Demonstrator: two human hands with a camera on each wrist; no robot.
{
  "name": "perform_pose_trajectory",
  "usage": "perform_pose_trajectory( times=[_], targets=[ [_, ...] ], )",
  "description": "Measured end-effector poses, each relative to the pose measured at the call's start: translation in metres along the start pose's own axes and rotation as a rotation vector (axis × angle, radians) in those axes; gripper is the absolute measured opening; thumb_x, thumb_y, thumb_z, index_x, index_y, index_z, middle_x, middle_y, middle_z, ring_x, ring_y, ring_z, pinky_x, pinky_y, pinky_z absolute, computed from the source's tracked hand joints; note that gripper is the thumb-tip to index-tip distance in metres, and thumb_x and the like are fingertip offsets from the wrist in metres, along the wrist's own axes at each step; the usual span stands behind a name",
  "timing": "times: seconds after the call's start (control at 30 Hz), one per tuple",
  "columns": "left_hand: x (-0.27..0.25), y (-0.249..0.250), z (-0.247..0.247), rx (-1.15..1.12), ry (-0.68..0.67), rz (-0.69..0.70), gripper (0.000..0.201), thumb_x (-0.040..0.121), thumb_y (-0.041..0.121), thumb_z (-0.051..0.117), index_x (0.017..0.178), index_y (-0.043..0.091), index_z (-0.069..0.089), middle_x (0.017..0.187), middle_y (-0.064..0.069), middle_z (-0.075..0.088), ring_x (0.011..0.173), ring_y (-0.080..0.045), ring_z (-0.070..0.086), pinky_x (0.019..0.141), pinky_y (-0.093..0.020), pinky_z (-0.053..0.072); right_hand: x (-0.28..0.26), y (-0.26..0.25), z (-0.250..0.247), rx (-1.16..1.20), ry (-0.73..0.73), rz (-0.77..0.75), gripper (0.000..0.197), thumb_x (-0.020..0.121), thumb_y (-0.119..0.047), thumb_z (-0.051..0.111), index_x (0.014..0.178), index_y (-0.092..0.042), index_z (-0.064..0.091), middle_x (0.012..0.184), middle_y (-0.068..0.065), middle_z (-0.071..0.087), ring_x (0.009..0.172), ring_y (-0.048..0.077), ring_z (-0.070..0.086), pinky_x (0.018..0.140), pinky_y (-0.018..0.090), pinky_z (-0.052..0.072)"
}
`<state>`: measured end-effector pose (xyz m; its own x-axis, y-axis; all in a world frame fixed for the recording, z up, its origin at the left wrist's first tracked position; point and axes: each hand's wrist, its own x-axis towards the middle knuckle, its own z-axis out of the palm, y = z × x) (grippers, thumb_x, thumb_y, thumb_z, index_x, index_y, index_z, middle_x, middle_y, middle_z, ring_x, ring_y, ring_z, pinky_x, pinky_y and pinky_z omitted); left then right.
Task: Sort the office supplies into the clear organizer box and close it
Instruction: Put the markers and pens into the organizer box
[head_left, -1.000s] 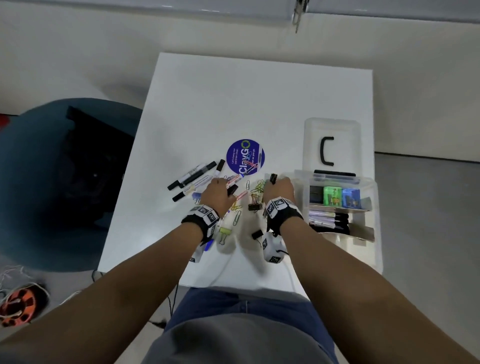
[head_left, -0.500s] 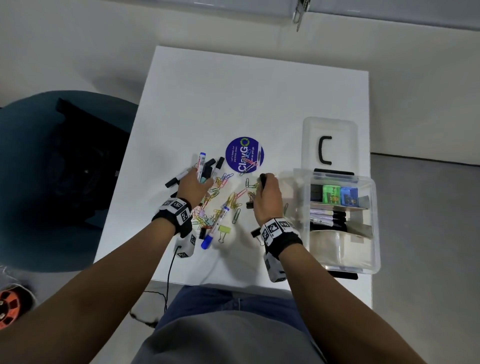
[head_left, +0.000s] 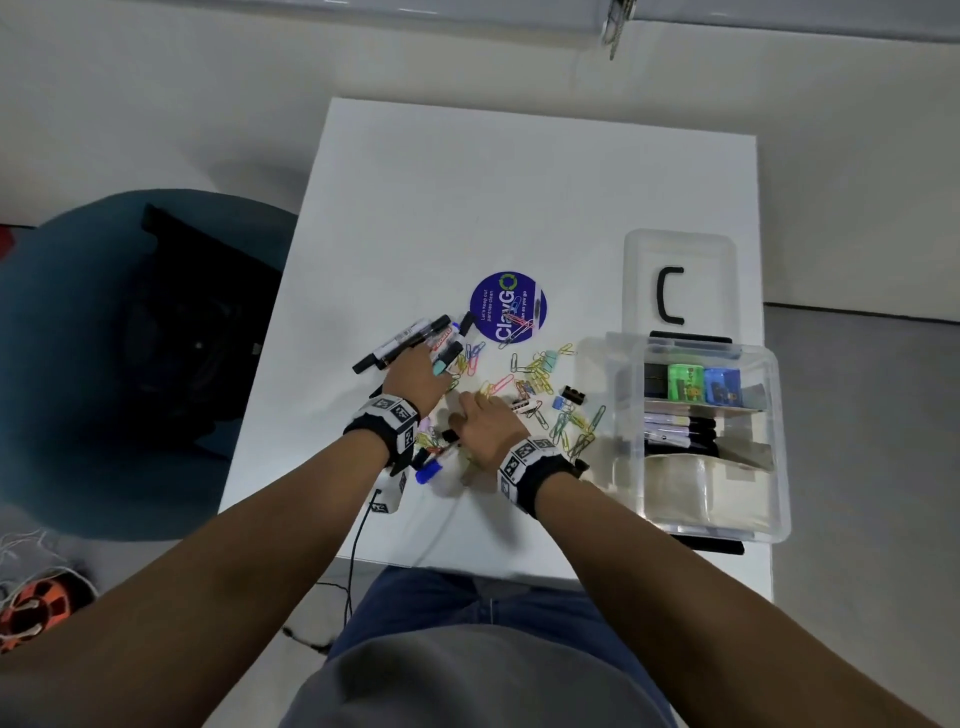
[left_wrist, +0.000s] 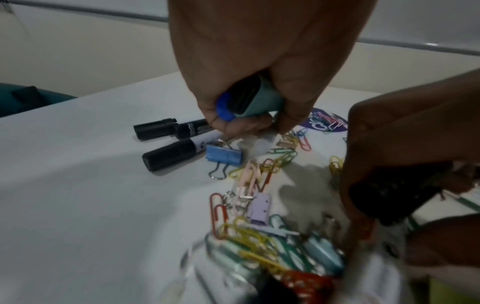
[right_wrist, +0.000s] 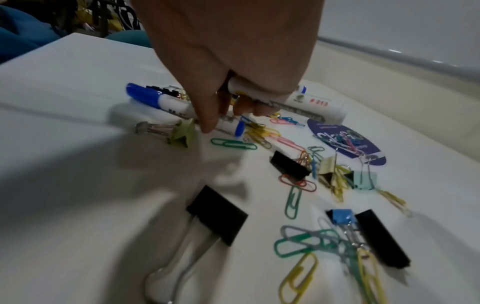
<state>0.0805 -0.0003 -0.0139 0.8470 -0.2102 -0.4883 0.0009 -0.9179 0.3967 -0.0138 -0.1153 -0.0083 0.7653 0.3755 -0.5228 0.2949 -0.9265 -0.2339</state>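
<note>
My left hand (head_left: 415, 376) hovers over the left of the scatter and grips a bundle of markers (left_wrist: 246, 100) with blue, black and teal ends. Two black-capped markers (head_left: 400, 343) lie on the table just past it. My right hand (head_left: 485, 423) has crossed to the left and holds a white marker (right_wrist: 259, 90) in its curled fingers, while its fingertips touch a blue-capped marker (right_wrist: 161, 100) lying on the table. Coloured paper clips (head_left: 535, 371) and binder clips (right_wrist: 218, 214) are strewn between the hands and the open clear organizer box (head_left: 782, 467).
The box's clear lid (head_left: 680, 249) with its black handle lies flat behind the box. A round purple sticker (head_left: 508, 306) sits mid-table. Markers and small coloured items fill the box's far compartments. A teal chair (head_left: 78, 364) stands to the left of the white table (head_left: 519, 182).
My right hand has moved left and toward me, away from the box, down onto the blue-capped marker. My left hand has stayed over the markers, still gripping its bundle.
</note>
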Motion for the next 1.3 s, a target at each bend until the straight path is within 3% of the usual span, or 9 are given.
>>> perform_pose_trajectory(
  times=[0.07, 0.2, 0.33, 0.53, 0.7, 0.8, 0.93, 1.13, 1.3],
  targets=[
    [-0.004, -0.001, -0.001, -0.065, -0.001, 0.007, 0.034, 0.086, 0.026, 0.059, 0.112, 0.006, 0.053, 0.104, -0.012, 0.064, 0.093, -0.029, 0.062, 0.071, -0.031, 0.046, -0.005, 0.003, -0.008, -0.021, -0.037, 0.007, 0.082, 0.074, -0.052, 0.073, 0.136, -0.006, 0.045, 0.144, 0.020, 0.035, 0.132, 0.036, 0.036, 0.109, 0.044, 0.032],
    [-0.017, -0.005, -0.008, -0.178, -0.008, 0.011, 0.028, 0.087, 0.028, 0.056, 0.105, 0.008, 0.051, 0.095, -0.012, 0.065, 0.084, -0.030, 0.064, 0.072, -0.041, 0.053, -0.024, 0.011, -0.024, -0.111, 0.010, -0.012, 0.046, 0.093, -0.027, 0.051, 0.134, -0.007, 0.046, 0.141, 0.018, 0.044, 0.131, 0.033, 0.038, 0.105, 0.043, 0.034],
    [-0.033, 0.000, -0.015, -0.251, 0.034, 0.032, 0.027, 0.088, 0.027, 0.054, 0.108, 0.010, 0.053, 0.093, -0.010, 0.066, 0.082, -0.030, 0.064, 0.072, -0.039, 0.051, -0.056, 0.010, -0.047, -0.093, 0.006, 0.054, 0.046, 0.097, -0.017, 0.043, 0.140, -0.001, 0.037, 0.140, 0.020, 0.045, 0.127, 0.035, 0.045, 0.105, 0.046, 0.036],
    [-0.061, 0.043, -0.021, -0.380, -0.034, 0.137, 0.018, 0.094, 0.030, 0.053, 0.108, 0.018, 0.055, 0.093, -0.003, 0.067, 0.082, -0.022, 0.062, 0.071, -0.033, 0.048, -0.134, 0.028, -0.098, 0.181, -0.010, 0.163, 0.041, 0.095, -0.005, 0.044, 0.136, -0.011, 0.039, 0.106, 0.013, 0.064, 0.090, 0.031, 0.063, 0.066, 0.034, 0.041],
    [-0.084, 0.100, -0.019, -0.450, -0.088, 0.263, 0.006, 0.095, 0.025, 0.054, 0.098, 0.022, 0.058, 0.061, 0.010, 0.064, 0.044, 0.002, 0.053, 0.046, -0.022, 0.036, -0.209, 0.099, -0.114, 0.192, 0.019, 0.372, 0.032, 0.094, -0.002, 0.039, 0.124, -0.011, 0.048, 0.115, 0.011, 0.062, 0.106, 0.030, 0.062, 0.075, 0.033, 0.041],
    [-0.096, 0.124, -0.013, -0.413, -0.155, 0.353, 0.012, 0.097, 0.029, 0.051, 0.108, 0.025, 0.054, 0.080, 0.005, 0.069, 0.062, -0.003, 0.060, 0.050, -0.014, 0.045, -0.247, 0.136, -0.106, 0.017, -0.111, 0.552, 0.031, 0.096, -0.012, 0.041, 0.125, -0.014, 0.052, 0.122, 0.008, 0.063, 0.109, 0.027, 0.063, 0.083, 0.032, 0.047],
    [-0.112, 0.149, 0.000, -0.318, -0.240, 0.478, 0.017, 0.097, 0.034, 0.049, 0.110, 0.024, 0.053, 0.089, 0.004, 0.070, 0.069, -0.008, 0.061, 0.071, -0.035, 0.053, -0.243, 0.150, -0.075, -0.058, -0.183, 0.522, 0.032, 0.097, -0.030, 0.047, 0.121, -0.012, 0.058, 0.113, 0.008, 0.067, 0.102, 0.029, 0.066, 0.085, 0.033, 0.052],
    [-0.122, 0.168, 0.009, -0.173, -0.228, 0.549, 0.019, 0.096, 0.035, 0.051, 0.113, 0.026, 0.052, 0.094, -0.001, 0.069, 0.081, -0.021, 0.066, 0.071, -0.037, 0.051, -0.222, 0.150, -0.030, 0.082, 0.038, 0.423, 0.039, 0.094, -0.009, 0.046, 0.131, -0.020, 0.052, 0.126, 0.007, 0.060, 0.113, 0.030, 0.060, 0.093, 0.041, 0.051],
    [-0.126, 0.177, 0.018, -0.003, -0.184, 0.614, 0.022, 0.097, 0.033, 0.051, 0.113, 0.018, 0.052, 0.094, -0.007, 0.065, 0.080, -0.025, 0.062, 0.069, -0.038, 0.048, -0.247, 0.174, -0.013, 0.269, 0.403, 0.645, 0.024, 0.092, -0.014, 0.046, 0.111, -0.016, 0.061, 0.110, 0.009, 0.062, 0.099, 0.031, 0.061, 0.080, 0.037, 0.051]
  ],
)
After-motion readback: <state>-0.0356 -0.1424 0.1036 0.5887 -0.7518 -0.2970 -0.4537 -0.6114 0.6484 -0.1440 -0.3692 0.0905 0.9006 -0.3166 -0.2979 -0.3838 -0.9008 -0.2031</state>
